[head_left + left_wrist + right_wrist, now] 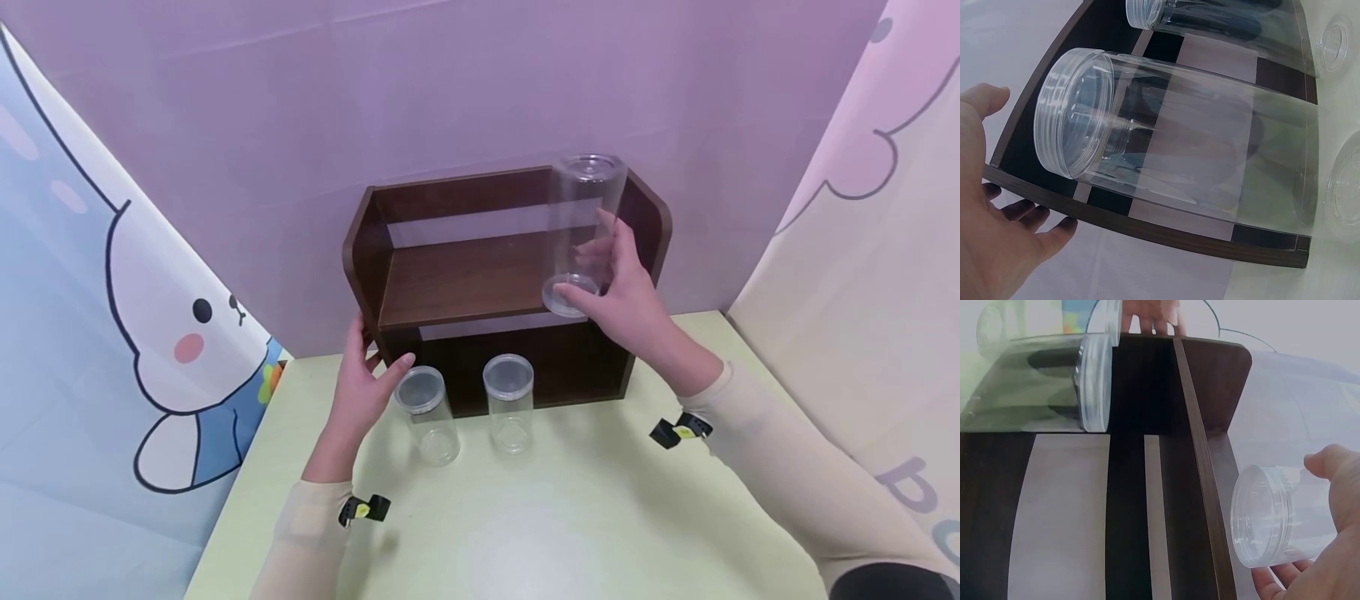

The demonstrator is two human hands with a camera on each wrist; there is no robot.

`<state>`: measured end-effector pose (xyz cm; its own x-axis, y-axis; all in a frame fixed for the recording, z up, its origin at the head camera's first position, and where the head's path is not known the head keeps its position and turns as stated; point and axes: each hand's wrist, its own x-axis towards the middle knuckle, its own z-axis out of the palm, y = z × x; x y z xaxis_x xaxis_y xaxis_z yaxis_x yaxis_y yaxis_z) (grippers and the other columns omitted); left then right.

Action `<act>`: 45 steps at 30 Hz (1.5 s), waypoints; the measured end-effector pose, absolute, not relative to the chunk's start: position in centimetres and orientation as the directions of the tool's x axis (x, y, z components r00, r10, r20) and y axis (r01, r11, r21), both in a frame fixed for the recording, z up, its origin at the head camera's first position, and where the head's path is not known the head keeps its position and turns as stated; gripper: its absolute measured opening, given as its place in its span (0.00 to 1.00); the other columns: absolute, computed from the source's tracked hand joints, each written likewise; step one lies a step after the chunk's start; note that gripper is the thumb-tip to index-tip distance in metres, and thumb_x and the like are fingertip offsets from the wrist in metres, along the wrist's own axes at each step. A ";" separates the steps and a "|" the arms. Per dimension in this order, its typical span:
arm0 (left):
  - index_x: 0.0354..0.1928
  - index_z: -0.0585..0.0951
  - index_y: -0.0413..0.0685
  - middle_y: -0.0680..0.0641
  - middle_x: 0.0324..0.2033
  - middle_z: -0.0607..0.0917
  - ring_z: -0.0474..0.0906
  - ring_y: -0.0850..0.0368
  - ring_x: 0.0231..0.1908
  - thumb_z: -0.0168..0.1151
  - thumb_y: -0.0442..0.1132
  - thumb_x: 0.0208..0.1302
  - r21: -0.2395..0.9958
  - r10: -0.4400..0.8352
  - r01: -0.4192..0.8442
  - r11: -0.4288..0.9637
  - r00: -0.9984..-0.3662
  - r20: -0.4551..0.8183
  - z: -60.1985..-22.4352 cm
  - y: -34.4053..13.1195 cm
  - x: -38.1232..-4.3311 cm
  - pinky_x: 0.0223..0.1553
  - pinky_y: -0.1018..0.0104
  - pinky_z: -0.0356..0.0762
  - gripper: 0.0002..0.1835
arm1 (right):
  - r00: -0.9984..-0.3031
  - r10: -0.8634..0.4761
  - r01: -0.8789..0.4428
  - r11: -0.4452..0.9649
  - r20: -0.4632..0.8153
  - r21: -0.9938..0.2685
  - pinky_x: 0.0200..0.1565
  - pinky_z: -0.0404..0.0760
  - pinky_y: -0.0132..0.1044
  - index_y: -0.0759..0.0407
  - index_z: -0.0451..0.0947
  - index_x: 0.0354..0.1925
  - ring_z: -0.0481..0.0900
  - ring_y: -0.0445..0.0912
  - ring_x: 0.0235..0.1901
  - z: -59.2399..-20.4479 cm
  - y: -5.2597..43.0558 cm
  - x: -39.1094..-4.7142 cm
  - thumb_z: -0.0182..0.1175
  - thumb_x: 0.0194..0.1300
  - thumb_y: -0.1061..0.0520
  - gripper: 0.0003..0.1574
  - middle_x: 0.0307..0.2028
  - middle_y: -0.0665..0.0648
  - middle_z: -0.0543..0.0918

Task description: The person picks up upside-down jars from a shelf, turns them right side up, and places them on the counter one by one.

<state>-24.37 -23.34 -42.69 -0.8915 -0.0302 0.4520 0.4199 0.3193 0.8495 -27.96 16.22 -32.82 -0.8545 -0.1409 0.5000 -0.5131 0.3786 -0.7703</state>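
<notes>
My right hand [626, 292] holds a clear plastic jar [585, 225] in front of the upper right of a dark brown two-tier shelf [457, 279]. That jar is upside down, its lid [1260, 515] at the bottom, just above the upper board. Thumb and fingers lie around its lower part. At the shelf's left side is my left hand [360, 387], with fingers against the outer face of the side panel [1166, 234] and the thumb apart from them. Two more clear jars stand upright, lids up, before the lower tier: a left one [429, 417] and a right one [511, 408].
The shelf stands on a pale green table [540, 508], against a purple cloth backdrop [480, 92]. Printed cloths hang on both sides, the left one with a cartoon rabbit [172, 333]. A band with a small black device [681, 430] sits on each wrist.
</notes>
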 end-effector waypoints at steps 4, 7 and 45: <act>0.88 0.56 0.56 0.48 0.79 0.68 0.63 0.50 0.80 0.75 0.35 0.72 0.848 -0.026 0.423 0.319 -0.891 0.454 -42.8 -23.3 -24.3 0.78 0.39 0.66 0.50 | -0.844 -0.155 -0.530 0.383 0.513 -0.757 0.59 0.81 0.37 0.39 0.49 0.87 0.84 0.48 0.58 -33.4 16.5 -26.9 0.80 0.69 0.54 0.65 0.62 0.55 0.79; 0.88 0.56 0.55 0.48 0.79 0.68 0.63 0.50 0.80 0.75 0.35 0.73 0.847 -0.022 0.428 0.316 -0.889 0.458 -42.8 -23.3 -24.4 0.78 0.39 0.66 0.50 | -0.835 -0.175 -0.547 0.372 0.522 -0.750 0.60 0.80 0.34 0.41 0.49 0.87 0.84 0.50 0.57 -33.9 16.7 -26.1 0.80 0.68 0.56 0.66 0.62 0.56 0.80; 0.88 0.56 0.53 0.46 0.80 0.67 0.61 0.47 0.80 0.74 0.35 0.73 0.844 -0.003 0.440 0.306 -0.887 0.463 -42.7 -23.3 -24.3 0.79 0.36 0.64 0.49 | -0.711 -0.419 -0.700 0.339 0.565 -0.629 0.60 0.75 0.31 0.48 0.53 0.87 0.80 0.46 0.53 -43.6 19.3 -22.7 0.84 0.57 0.66 0.72 0.64 0.53 0.82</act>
